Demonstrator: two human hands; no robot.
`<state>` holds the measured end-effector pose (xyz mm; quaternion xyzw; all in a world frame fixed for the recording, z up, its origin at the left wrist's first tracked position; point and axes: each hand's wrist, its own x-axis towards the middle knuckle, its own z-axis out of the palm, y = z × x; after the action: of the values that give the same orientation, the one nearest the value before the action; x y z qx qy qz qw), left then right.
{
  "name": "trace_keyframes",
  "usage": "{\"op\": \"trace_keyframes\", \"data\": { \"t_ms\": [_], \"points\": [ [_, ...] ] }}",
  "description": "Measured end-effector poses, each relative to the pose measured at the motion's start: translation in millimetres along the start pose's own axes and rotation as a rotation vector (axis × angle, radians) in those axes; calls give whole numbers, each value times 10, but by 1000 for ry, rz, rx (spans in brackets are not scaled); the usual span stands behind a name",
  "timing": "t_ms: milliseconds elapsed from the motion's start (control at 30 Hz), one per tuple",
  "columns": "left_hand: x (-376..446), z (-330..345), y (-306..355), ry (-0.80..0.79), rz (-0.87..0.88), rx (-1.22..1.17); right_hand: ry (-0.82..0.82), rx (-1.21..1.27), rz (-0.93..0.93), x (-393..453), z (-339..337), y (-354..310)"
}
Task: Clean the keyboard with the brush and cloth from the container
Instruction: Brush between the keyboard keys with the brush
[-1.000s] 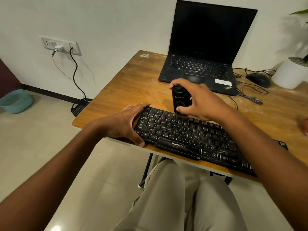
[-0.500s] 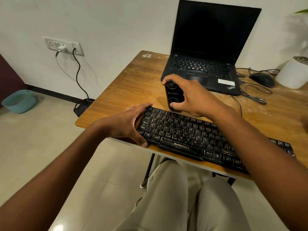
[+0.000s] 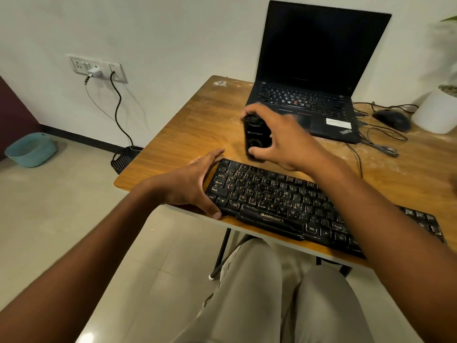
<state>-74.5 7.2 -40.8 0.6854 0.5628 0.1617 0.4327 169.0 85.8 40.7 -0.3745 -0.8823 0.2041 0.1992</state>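
**Dusty keyboard at the table edge, black container in hand**

The keyboard (image 3: 296, 206) sits along the near edge of the wooden table (image 3: 193, 134), keys looking pretty dusty. Left hand (image 3: 193, 184) rests at its left end, fingers fairly straight, thumb on the front corner, not really gripping. Right hand (image 3: 279, 139) is curled round a small black container (image 3: 254, 137), upright just behind the keyboard, blurry so can't tell if it touches the table. Open laptop (image 3: 311, 78) behind it, screen dark, with a mouse (image 3: 392, 120) and white pot (image 3: 435, 112) off to the right
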Motion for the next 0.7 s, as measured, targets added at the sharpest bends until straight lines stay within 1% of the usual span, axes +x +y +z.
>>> {"op": "trace_keyframes", "data": {
  "t_ms": [67,100,167,267,333,433,500,567,700],
  "points": [
    [-3,4,-3,6,-2,0,24,105,-9,-1,150,-50],
    [-4,4,-3,9,-1,3,9,109,-16,-13,205,-48],
    [-5,2,-3,9,4,14,-48,42,-13,-43,191,6],
    [-6,0,0,5,5,17,-130,-86,35,-67,-37,94],
    [-8,4,1,7,6,16,-86,-83,26,-43,-126,101],
    [-11,4,10,15,5,19,24,52,-11,49,-11,-12],
    [-7,12,2,22,12,16,22,110,-21,99,155,-87],
    [-2,17,-10,27,20,14,-11,100,-38,127,291,-72],
    [-10,10,-8,16,9,26,9,-23,-21,154,291,107]
  ]
}}
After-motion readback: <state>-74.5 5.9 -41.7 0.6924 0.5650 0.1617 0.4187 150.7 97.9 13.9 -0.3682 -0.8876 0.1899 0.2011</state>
